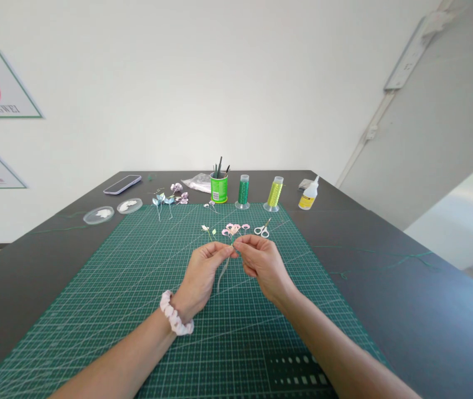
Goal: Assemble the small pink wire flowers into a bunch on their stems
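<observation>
My left hand [208, 271] pinches the stem of a small pink artificial flower sprig [233, 228] over the cutting mat [157, 288]. Close against it, my right hand [261, 263] pinches at the same stem, the fingertips of both hands nearly touching. Pale strands [222, 275] hang down below the fingers. Whether a thread also lies between my right fingers is too small to tell. Just beyond my hands lie a small white flower and green leaf [209, 229] on thin stems. White-handled scissors [262, 229] rest to the right of the sprig.
Behind stand a green can of tools [219, 189], a dark green thread spool [243, 192], a yellow-green spool [275, 193] and a glue bottle [309, 195]. At left are blue flowers [163, 200], two shallow dishes [98, 215] and a phone [122, 184]. Loose green thread [406, 256] trails at right.
</observation>
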Available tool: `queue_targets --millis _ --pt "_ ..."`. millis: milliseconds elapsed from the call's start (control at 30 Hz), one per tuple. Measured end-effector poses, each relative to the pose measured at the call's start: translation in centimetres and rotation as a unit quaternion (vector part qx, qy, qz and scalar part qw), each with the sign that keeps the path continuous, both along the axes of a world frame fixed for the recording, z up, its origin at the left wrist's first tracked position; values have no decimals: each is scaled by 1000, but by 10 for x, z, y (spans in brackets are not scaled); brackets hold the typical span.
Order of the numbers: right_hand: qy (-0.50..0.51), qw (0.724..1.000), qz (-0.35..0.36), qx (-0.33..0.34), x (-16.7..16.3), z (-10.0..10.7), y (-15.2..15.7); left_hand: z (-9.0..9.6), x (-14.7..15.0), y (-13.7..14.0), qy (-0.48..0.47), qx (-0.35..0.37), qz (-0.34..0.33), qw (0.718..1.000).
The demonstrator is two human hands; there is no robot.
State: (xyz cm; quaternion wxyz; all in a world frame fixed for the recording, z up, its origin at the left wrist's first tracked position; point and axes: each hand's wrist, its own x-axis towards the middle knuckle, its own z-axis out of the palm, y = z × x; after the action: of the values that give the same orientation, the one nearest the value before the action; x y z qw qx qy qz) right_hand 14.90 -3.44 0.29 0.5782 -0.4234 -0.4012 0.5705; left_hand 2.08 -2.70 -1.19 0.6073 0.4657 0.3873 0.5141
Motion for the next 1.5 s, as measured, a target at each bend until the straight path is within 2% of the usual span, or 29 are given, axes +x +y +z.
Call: queue_targets --millis 1500 --pt "6 1000 4 7 0 -1 -1 2 1 -2 -10 5 2 1000"
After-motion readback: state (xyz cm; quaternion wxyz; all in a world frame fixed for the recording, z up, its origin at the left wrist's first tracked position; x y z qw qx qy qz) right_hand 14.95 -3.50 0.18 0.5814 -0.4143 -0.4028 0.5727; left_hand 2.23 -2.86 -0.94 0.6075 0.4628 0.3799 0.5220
